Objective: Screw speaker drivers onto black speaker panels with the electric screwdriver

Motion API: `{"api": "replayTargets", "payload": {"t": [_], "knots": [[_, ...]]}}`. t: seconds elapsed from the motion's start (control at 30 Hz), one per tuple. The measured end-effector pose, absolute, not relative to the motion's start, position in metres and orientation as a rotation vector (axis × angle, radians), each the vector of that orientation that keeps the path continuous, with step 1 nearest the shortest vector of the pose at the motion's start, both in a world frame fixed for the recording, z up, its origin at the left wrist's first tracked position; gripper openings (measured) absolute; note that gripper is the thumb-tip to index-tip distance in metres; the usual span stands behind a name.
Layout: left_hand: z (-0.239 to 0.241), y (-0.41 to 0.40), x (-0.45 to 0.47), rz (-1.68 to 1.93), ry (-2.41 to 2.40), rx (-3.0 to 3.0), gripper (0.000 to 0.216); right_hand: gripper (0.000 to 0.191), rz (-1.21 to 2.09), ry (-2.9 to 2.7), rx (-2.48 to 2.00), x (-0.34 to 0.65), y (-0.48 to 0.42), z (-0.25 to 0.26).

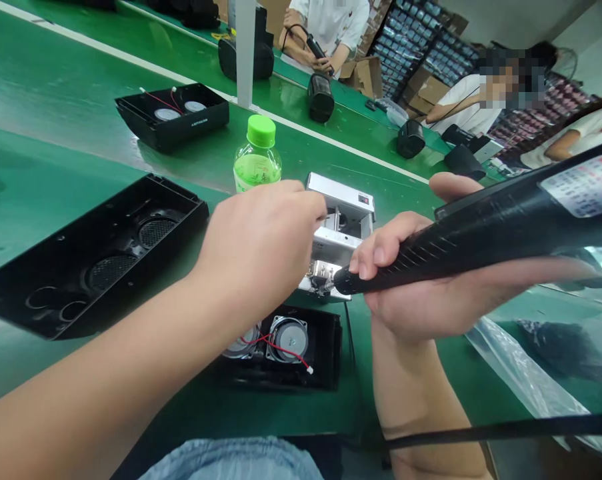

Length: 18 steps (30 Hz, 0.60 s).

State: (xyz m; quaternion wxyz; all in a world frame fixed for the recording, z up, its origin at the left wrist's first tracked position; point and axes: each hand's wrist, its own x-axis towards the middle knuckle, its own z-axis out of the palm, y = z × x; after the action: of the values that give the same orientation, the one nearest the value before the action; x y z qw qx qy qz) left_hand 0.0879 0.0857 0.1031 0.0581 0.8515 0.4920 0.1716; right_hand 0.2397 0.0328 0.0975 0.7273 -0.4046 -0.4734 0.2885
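Note:
In my right hand (pixel 421 287) is a black electric screwdriver (pixel 491 227), gripped with the fingers wrapped round its body. The screwdriver's tip end points left, at the lower part of a silver metal housing (pixel 343 191) with a switch on top. My left hand (pixel 261 240) is closed at the housing's left side, knuckles towards me; its fingertips and anything in them are hidden. Below both hands lies a black speaker shell (pixel 325 347) with two round speakers (pixel 288 340) and red wires, partly covered by my left forearm.
An open black shell (pixel 105 267) with mesh grilles lies left, another shell (pixel 173 120) behind it. A green-capped bottle (pixel 257 160) stands beyond my left hand. Plastic bags (pixel 531 373) are at right. Across the green table (pixel 81 60), a pole (pixel 245 53) rises; other people sit there.

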Motion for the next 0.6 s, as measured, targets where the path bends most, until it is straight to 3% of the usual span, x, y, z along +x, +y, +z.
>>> {"api": "replayTargets", "payload": {"t": [0.13, 0.27, 0.37, 0.5, 0.6], "knots": [[0.107, 0.087, 0.092, 0.577, 1.465, 2.618, 0.055, 0.073, 0.697, -0.995, -0.878, 0.241, 0.024, 0.094], [0.087, 0.057, 0.061, 0.752, 1.165, 2.566, 0.022, 0.061, 0.733, -0.956, -0.853, 0.252, -0.001, 0.101], [0.058, 0.028, 0.038, 0.591, 0.935, 2.581, 0.01, 0.046, 0.664, -1.01, -0.91, 0.257, -0.025, 0.106], [0.027, 0.002, 0.033, 0.317, 0.922, 2.652, 0.028, 0.024, 0.601, -0.987, -0.945, 0.251, -0.044, 0.097], [0.015, -0.002, 0.038, 0.235, 0.984, 2.667, 0.042, 0.036, 0.697, -0.998, -0.929, 0.249, -0.041, 0.086]]}}
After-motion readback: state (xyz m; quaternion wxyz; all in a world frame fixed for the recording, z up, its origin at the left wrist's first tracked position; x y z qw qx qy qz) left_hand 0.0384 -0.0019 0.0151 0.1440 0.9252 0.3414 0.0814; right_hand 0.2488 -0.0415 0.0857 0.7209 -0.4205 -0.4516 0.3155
